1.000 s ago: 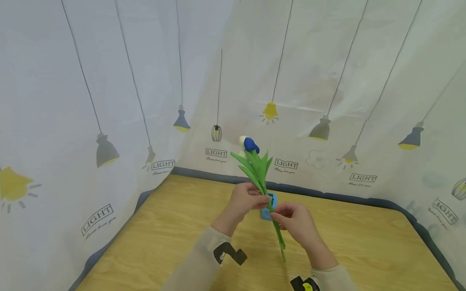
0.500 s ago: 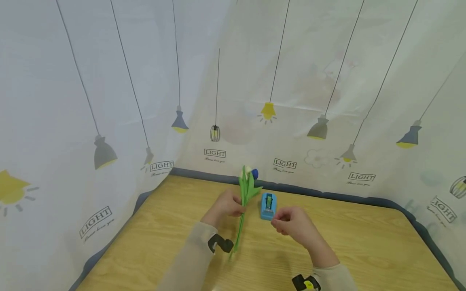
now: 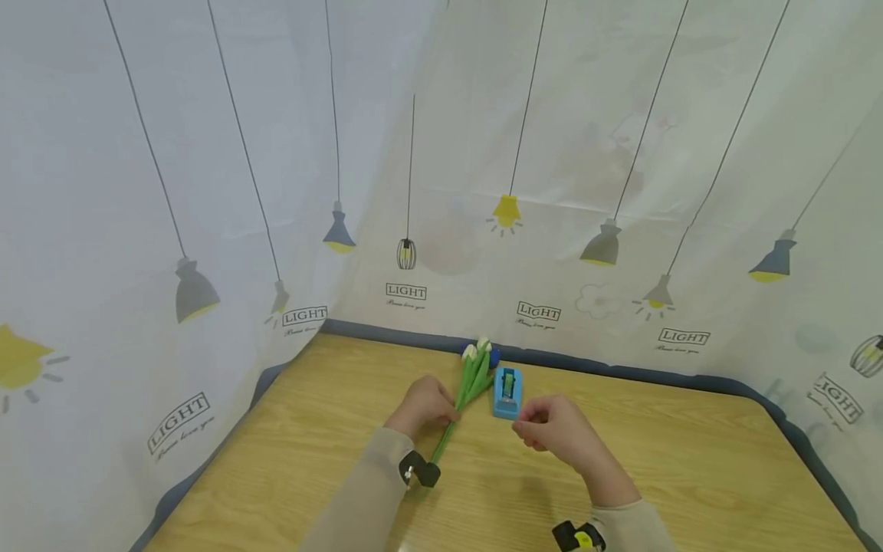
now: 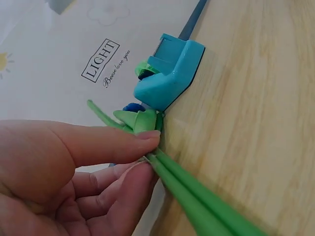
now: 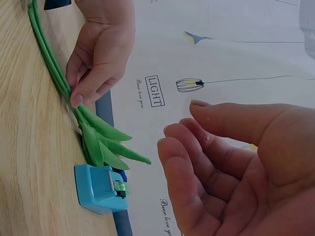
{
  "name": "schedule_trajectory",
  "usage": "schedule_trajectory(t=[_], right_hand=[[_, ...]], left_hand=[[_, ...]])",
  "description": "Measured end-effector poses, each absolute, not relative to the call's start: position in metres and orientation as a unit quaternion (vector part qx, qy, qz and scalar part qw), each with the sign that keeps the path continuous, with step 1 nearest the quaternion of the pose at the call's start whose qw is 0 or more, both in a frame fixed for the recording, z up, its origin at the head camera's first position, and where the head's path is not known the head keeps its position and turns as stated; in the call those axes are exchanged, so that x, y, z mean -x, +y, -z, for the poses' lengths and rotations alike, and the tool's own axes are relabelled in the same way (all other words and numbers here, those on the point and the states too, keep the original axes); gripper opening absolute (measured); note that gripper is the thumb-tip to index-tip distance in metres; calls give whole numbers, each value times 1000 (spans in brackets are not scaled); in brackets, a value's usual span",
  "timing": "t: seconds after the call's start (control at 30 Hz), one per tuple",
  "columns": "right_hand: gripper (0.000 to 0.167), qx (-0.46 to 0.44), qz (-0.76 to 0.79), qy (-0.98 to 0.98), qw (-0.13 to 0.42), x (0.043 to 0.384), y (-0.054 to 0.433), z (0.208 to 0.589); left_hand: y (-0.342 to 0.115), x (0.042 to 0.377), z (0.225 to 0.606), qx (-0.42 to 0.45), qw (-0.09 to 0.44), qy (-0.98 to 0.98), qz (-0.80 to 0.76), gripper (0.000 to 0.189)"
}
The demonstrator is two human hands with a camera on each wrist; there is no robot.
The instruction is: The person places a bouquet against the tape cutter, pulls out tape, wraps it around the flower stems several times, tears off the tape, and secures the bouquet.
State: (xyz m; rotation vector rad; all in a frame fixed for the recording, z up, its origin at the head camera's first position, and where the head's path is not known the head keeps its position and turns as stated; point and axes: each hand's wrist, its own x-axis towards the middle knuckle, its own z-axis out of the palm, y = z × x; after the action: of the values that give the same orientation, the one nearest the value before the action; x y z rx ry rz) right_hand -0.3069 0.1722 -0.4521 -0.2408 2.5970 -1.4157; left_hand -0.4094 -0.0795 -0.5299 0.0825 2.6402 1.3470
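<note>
A small bunch of artificial tulips (image 3: 469,377), white and blue heads with green leaves, lies low over the table, heads toward the far edge. My left hand (image 3: 425,406) pinches its green stems (image 4: 184,189) between thumb and fingers, just below the leaves. Right of the bunch stands a light-blue tape dispenser (image 3: 507,392) with a green roll of tape (image 5: 119,186) in it. Close in front of the dispenser is my right hand (image 3: 557,429), fingers loosely curled. In the right wrist view a gap shows between its thumb and fingers, with nothing held.
The wooden table (image 3: 662,460) is bordered by a dark blue edge (image 3: 593,366). Behind it hangs a pale curtain (image 3: 441,153) printed with lamps and the word LIGHT. Black wrist mounts (image 3: 422,469) sit on both sleeves.
My left hand has carried the tulips left and down from in front of the dispenser to the table. The right hand has let go of the stems and hovers almost where it was.
</note>
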Motion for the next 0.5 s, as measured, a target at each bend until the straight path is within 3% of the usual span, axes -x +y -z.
schedule_trajectory(t=[0.5], right_hand=[[12, 59, 471, 875, 95, 310, 172, 458]], left_hand=[[-81, 412, 530, 16, 99, 904, -416, 19]])
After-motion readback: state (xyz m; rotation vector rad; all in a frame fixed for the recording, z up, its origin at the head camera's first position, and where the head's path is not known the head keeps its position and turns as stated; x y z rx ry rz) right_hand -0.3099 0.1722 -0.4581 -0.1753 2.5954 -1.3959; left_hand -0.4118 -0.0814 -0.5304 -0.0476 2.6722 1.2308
